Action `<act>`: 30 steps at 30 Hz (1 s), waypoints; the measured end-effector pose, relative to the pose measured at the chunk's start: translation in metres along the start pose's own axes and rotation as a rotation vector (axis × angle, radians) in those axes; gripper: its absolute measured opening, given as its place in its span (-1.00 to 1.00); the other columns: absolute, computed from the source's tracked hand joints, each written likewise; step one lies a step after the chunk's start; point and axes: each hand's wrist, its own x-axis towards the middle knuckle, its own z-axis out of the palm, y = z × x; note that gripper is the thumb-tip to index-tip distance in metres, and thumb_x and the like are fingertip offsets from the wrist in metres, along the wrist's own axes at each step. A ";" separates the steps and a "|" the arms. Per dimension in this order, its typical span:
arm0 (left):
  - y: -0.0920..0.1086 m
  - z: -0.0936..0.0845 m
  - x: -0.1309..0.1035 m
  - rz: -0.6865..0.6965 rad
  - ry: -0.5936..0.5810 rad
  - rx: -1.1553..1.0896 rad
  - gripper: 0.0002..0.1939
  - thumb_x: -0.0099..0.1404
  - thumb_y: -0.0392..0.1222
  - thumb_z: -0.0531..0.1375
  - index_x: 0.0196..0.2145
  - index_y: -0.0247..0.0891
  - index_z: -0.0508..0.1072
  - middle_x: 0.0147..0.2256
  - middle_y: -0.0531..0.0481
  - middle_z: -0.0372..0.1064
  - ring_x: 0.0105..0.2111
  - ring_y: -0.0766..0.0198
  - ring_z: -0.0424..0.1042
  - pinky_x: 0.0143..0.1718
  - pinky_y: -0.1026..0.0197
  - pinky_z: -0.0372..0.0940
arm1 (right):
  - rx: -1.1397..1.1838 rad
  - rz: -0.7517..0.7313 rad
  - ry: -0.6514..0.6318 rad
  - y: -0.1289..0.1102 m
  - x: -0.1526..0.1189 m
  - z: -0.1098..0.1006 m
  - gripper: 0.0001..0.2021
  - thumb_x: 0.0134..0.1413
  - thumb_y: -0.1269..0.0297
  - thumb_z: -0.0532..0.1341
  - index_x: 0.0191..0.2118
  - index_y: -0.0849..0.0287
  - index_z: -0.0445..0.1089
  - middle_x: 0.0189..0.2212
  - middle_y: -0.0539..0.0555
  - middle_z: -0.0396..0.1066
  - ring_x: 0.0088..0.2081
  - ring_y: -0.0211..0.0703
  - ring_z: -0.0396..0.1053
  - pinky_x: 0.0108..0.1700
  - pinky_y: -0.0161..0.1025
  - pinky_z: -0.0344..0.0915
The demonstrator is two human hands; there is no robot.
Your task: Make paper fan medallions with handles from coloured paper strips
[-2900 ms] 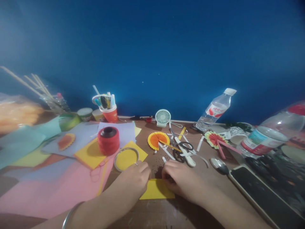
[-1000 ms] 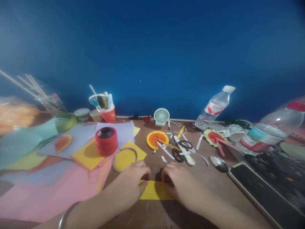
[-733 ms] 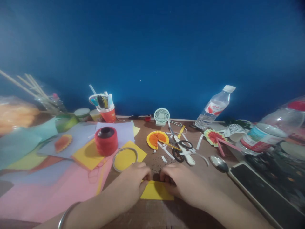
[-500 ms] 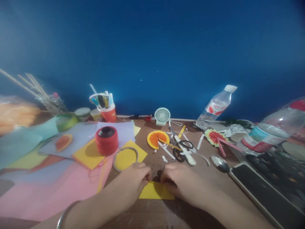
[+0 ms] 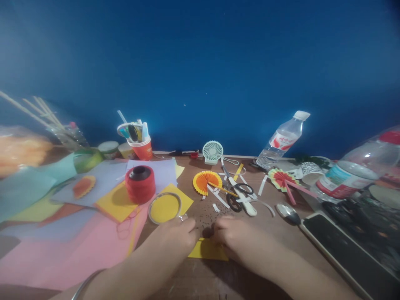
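Observation:
Between my hands lies a strip of yellow paper with a narrow folded edge along its far side. My left hand is closed on the strip's left end, its fingertips partly hidden behind the knuckles. At the other end my right hand pinches the paper, fingers curled. Small dark specks dot the table just beyond the strip. A silver ring-shaped hoop lies on a yellow sheet beside my left hand. Farther off rests a pleated orange and yellow paper fan on a stick.
Black-handled scissors and white paper scraps lie ahead. To the left are a red thread spool, coloured sheets and a red cup of tools. A spoon, a phone and a tilted bottle occupy the right.
My left hand has rolled and shifted slightly to the right along the strip, covering more of its left end. My right hand has barely moved.

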 end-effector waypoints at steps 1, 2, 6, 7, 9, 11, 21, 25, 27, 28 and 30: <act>0.002 -0.002 0.001 0.000 -0.005 0.016 -0.74 0.00 -0.51 0.02 -0.39 -0.24 0.33 -0.41 0.00 0.28 -0.42 0.22 0.27 -0.42 0.21 0.12 | -0.035 -0.009 -0.004 -0.001 0.000 0.001 -0.81 0.01 0.55 0.06 -0.36 0.21 0.40 -0.39 0.06 0.34 -0.31 -0.21 0.26 -0.30 -0.36 0.14; 0.004 -0.005 0.001 -0.003 -0.003 0.035 -0.74 0.02 -0.52 0.01 -0.38 -0.25 0.33 -0.41 -0.01 0.29 -0.42 0.22 0.28 -0.43 0.21 0.13 | -0.061 -0.016 -0.004 -0.002 -0.001 0.001 -0.82 0.02 0.54 0.07 -0.37 0.22 0.40 -0.40 0.06 0.34 -0.31 -0.21 0.26 -0.31 -0.35 0.14; 0.014 -0.012 0.000 0.051 -0.035 0.120 -0.74 0.05 -0.55 0.01 -0.41 -0.30 0.38 -0.44 -0.06 0.33 -0.41 0.18 0.32 -0.47 0.21 0.15 | -0.093 -0.006 0.031 -0.007 -0.003 0.002 -0.86 0.03 0.47 0.10 -0.34 0.20 0.39 -0.39 0.05 0.33 -0.32 -0.21 0.23 -0.36 -0.33 0.11; 0.017 -0.012 -0.001 0.057 -0.055 0.137 -0.74 0.04 -0.55 0.01 -0.42 -0.30 0.40 -0.44 -0.07 0.34 -0.41 0.16 0.34 -0.49 0.21 0.15 | -0.105 0.004 0.040 -0.007 -0.004 0.002 -0.88 0.03 0.45 0.11 -0.35 0.19 0.40 -0.40 0.04 0.32 -0.35 -0.21 0.23 -0.39 -0.33 0.09; 0.024 -0.012 -0.005 0.031 -0.069 0.160 -0.72 0.03 -0.55 0.01 -0.38 -0.32 0.42 -0.43 -0.10 0.37 -0.42 0.13 0.35 -0.52 0.21 0.16 | -0.147 0.000 0.036 -0.007 -0.004 0.002 -0.91 0.02 0.43 0.14 -0.40 0.20 0.39 -0.43 0.02 0.32 -0.39 -0.23 0.21 -0.44 -0.32 0.05; 0.030 -0.008 -0.008 0.002 -0.035 0.174 -0.66 0.01 -0.53 0.02 -0.27 -0.36 0.41 -0.40 -0.15 0.39 -0.42 0.11 0.36 -0.54 0.19 0.17 | -0.192 -0.035 0.023 -0.006 -0.005 0.002 -0.91 0.03 0.44 0.14 -0.43 0.22 0.38 -0.46 0.02 0.31 -0.40 -0.23 0.20 -0.47 -0.31 0.02; 0.031 0.004 -0.014 -0.113 0.040 0.087 -0.75 -0.02 -0.46 0.04 -0.36 -0.32 0.40 -0.39 -0.14 0.35 -0.37 0.11 0.32 -0.47 0.18 0.18 | -0.162 0.011 0.060 -0.008 -0.005 -0.005 -0.80 0.11 0.33 0.08 -0.39 0.16 0.44 -0.47 0.05 0.32 -0.37 -0.21 0.22 -0.42 -0.29 0.01; 0.021 -0.005 -0.016 -0.086 -0.045 0.046 -0.72 -0.01 -0.47 0.03 -0.33 -0.31 0.40 -0.37 -0.11 0.33 -0.36 0.13 0.31 -0.45 0.19 0.14 | -0.079 0.092 0.000 -0.001 -0.013 -0.017 -0.88 -0.06 0.34 0.18 -0.50 0.13 0.46 -0.52 0.04 0.34 -0.34 -0.17 0.25 -0.42 -0.30 0.02; 0.015 -0.013 -0.014 -0.060 -0.094 -0.032 -0.76 -0.03 -0.46 0.07 -0.39 -0.29 0.41 -0.38 -0.09 0.33 -0.39 0.18 0.30 -0.44 0.20 0.13 | -0.023 0.171 -0.024 0.001 -0.015 -0.020 -0.85 -0.07 0.31 0.17 -0.55 0.14 0.45 -0.52 0.04 0.36 -0.38 -0.18 0.27 -0.46 -0.31 0.01; 0.012 -0.016 -0.012 -0.057 -0.094 -0.078 -0.82 -0.01 -0.44 0.09 -0.44 -0.28 0.41 -0.41 -0.07 0.32 -0.40 0.19 0.29 -0.42 0.20 0.13 | 0.007 0.210 -0.030 0.002 -0.015 -0.020 -0.82 -0.05 0.29 0.15 -0.56 0.15 0.45 -0.52 0.04 0.37 -0.41 -0.20 0.28 -0.47 -0.32 0.01; 0.008 -0.019 -0.007 -0.031 -0.066 -0.139 -0.85 0.08 -0.39 0.07 -0.54 -0.25 0.39 -0.49 -0.05 0.30 -0.38 0.19 0.28 -0.38 0.20 0.13 | 0.054 0.271 -0.010 0.001 -0.012 -0.017 -0.78 -0.03 0.30 0.12 -0.59 0.18 0.42 -0.52 0.03 0.38 -0.45 -0.24 0.27 -0.47 -0.33 0.03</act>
